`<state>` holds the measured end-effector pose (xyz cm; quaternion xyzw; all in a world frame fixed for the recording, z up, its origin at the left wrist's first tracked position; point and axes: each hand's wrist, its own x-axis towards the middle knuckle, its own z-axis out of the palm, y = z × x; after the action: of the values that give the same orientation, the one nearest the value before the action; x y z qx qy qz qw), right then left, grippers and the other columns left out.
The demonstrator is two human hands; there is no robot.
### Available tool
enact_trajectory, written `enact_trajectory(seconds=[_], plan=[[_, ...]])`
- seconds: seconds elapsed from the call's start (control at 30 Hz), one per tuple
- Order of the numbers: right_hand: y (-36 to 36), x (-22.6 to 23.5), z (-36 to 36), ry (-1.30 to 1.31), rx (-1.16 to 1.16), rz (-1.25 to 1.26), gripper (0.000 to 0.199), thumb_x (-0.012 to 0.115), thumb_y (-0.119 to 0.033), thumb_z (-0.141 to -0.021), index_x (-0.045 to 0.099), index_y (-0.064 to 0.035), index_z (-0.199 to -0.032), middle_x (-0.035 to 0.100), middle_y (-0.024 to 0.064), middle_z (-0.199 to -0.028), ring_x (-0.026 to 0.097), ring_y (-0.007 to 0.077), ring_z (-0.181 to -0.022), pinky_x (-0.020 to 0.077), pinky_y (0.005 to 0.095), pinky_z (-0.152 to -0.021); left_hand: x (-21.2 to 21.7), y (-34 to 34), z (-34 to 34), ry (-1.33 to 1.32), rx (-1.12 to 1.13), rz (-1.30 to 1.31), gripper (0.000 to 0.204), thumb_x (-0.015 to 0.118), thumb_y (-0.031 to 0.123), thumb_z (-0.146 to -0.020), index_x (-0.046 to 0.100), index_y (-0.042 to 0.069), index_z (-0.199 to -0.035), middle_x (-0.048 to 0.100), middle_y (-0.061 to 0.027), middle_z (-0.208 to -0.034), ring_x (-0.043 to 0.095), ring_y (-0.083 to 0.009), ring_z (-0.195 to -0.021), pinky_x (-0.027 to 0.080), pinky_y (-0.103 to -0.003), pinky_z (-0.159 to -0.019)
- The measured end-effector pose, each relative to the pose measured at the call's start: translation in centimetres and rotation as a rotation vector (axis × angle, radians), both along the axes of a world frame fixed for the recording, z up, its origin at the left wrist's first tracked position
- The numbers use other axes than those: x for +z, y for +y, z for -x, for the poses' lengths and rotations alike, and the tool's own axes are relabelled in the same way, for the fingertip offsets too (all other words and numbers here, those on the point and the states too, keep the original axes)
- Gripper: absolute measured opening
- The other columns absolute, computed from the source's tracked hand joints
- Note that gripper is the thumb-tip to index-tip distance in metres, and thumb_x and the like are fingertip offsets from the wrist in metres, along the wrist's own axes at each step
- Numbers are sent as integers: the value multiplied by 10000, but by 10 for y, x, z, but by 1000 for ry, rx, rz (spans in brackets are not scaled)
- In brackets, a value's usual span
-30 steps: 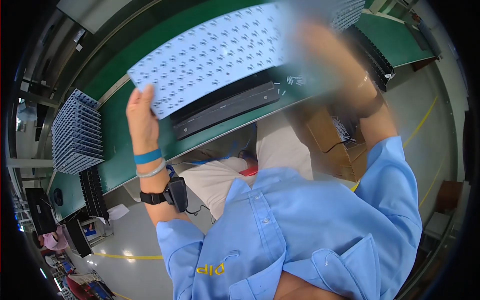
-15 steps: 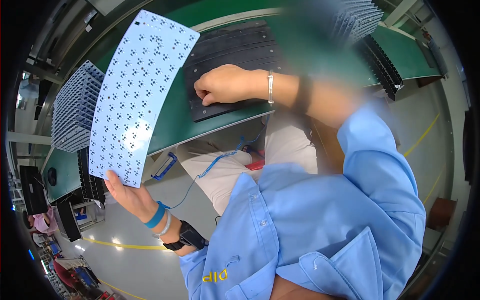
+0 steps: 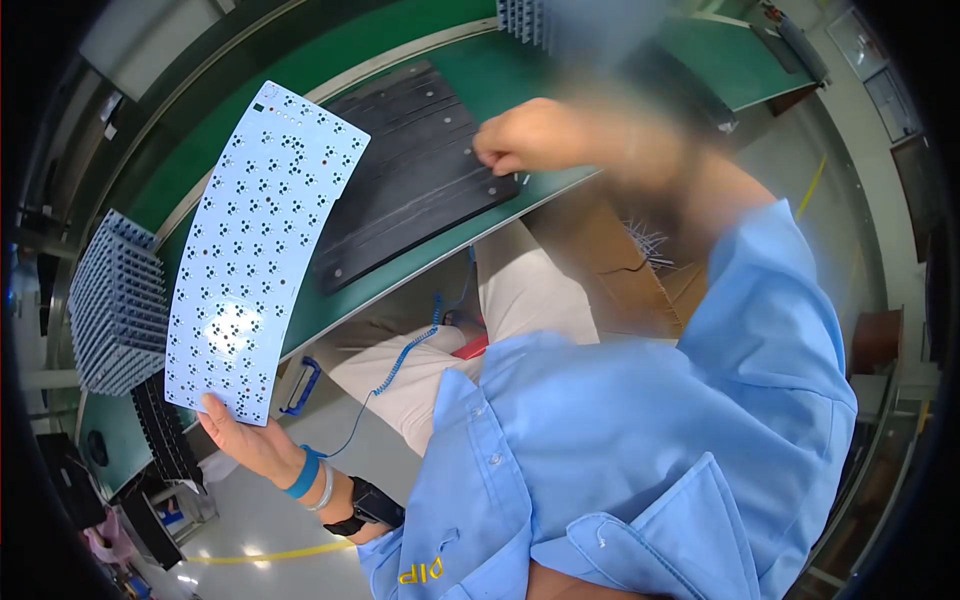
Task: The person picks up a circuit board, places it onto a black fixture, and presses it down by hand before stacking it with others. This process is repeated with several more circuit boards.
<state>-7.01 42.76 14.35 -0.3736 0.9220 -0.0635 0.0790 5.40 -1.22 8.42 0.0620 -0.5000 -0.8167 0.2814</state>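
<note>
Left hand is holding a white flexible circuit sheet by its near bottom edge, fingers gripping the edge from behind with the thumb in front; exact finger curl is mostly hidden by the sheet. The sheet is long, slightly curved, dotted with rows of small dark marks, and it is standing upright off the counter, tilting to the right toward its far end, out at the left of the scene. A blue wrist strap with a coiled blue cord, a thin bangle and a black watch are sitting on the left wrist. Right hand is resting on the far right corner of a black ribbed tray, fingers curled closed in a loose fist, knuckles up; whether anything is pinched inside cannot be told. The tray is lying flat on the green counter, just right of the raised sheet and apart from it. A stack of grey-blue boards is standing at the far left, well apart from the hands, with a black rack just near of it. Another stack of similar boards is showing at the far edge of the counter, behind the right hand. The person is wearing a light blue shirt and pale trousers, sitting close to the counter edge. A brown cardboard box is sitting below the counter on the right.
</note>
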Motion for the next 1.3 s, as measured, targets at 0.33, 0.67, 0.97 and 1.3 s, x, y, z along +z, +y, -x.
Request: enact_trajectory(seconds=[0.33, 0.67, 0.97, 1.3], plan=[[26, 11, -38, -322, -358, 725, 315, 538, -308, -899, 562, -82, -1118, 618, 56, -960, 606, 151, -854, 491, 286, -712, 41, 87, 27, 153, 57, 136, 379, 515, 114, -911, 428, -45, -1244, 542, -165, -1194, 580, -250, -997, 492, -349, -834], [-40, 48, -13, -651, -348, 1301, 391, 581, -284, -870, 528, 3, -1131, 617, 58, -975, 583, 106, -821, 475, 237, -624, 57, 180, 7, 981, 41, 1942, 218, 622, 21, -727, 557, -5, -933, 574, -208, -962, 561, -296, -765, 433, -374, -565], [82, 142, -75, -10, -371, 807, 296, 611, -110, -838, 582, -48, -1126, 625, 11, -965, 570, 101, -855, 478, 283, -721, 40, 219, 20, 812, -363, 1702, 169, 661, 54, -725, 573, 16, -865, 576, -157, -949, 546, -302, -855, 433, -381, -718], [205, 139, -31, 367, -365, 103, 287, 581, -63, -811, 598, -52, -1097, 635, 103, -983, 597, 234, -924, 467, 350, -833, -10, 155, 75, 303, -33, 1428, 69, 551, 36, -871, 543, -29, -850, 569, -127, -959, 537, -257, -866, 434, -338, -779]])
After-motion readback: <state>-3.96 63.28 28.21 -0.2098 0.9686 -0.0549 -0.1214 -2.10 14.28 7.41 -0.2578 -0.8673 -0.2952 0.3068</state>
